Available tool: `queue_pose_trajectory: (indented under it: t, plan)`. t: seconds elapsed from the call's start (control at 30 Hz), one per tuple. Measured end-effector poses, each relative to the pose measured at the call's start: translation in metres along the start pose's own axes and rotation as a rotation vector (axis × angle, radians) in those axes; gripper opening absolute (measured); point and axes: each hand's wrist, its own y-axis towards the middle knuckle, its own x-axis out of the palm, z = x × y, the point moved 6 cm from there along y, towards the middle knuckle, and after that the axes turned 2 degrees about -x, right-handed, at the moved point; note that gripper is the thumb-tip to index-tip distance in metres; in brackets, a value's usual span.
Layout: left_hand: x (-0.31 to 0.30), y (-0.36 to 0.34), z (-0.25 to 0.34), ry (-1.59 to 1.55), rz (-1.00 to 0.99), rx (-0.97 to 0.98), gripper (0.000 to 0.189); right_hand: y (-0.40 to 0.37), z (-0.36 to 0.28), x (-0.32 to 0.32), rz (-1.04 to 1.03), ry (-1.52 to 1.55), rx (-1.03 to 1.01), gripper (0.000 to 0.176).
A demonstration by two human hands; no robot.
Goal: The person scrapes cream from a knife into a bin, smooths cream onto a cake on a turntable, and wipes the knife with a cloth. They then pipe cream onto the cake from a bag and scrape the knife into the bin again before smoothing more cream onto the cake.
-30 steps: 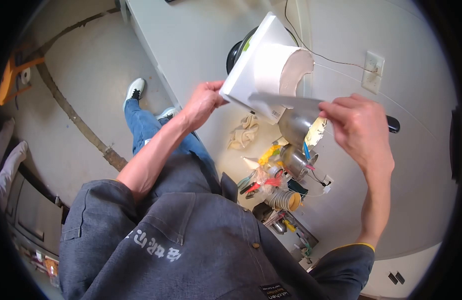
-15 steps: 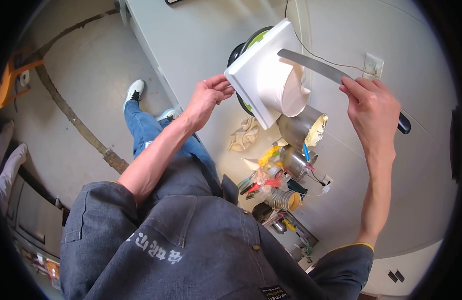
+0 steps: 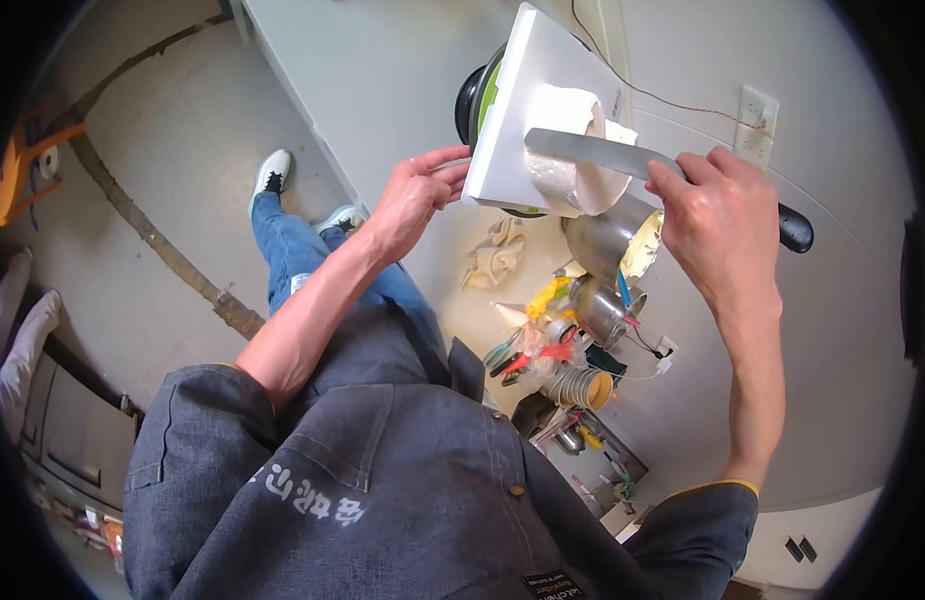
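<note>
My right hand (image 3: 718, 210) is closed around an icing spatula (image 3: 608, 152), whose black handle sticks out behind the palm. The flat metal blade lies against a small cake (image 3: 561, 180) coated in white cream, with an uneven upper rim. Under the cake is a white square board (image 3: 511, 110), resting on a green and black turntable (image 3: 467, 108) that is mostly hidden. At the near edge of the board and turntable, my left hand (image 3: 419, 190) has its fingers stretched out and partly hidden behind the board; it holds nothing visible.
A metal bowl (image 3: 598, 240) with pale cream on its rim stands beside the board. A crumpled cloth (image 3: 497, 252) lies closer to me. Farther along are piping bags, tools and stacked cups (image 3: 581, 385). A wall outlet (image 3: 756, 125) with a cord is beyond my right hand.
The board has turned, and its corners point differently. My right hand has shifted left, bringing the spatula blade farther across the cake. My left hand stays at the board's edge.
</note>
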Motion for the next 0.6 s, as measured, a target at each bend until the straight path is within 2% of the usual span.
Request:
queue_pose_trajectory:
  t: [0.3,0.4,0.6]
  plan:
    - [0.001,0.000,0.002,0.031,0.020,0.012,0.084,-0.010,-0.019,0.001,-0.007,0.009,-0.094,0.009]
    - [-0.001,0.000,0.000,0.024,0.020,0.011,0.083,-0.003,-0.007,-0.007,0.073,-0.040,-0.025,0.013]
    - [0.002,-0.001,-0.001,0.017,0.023,0.004,0.082,0.015,0.016,0.005,0.004,-0.054,0.021,0.014]
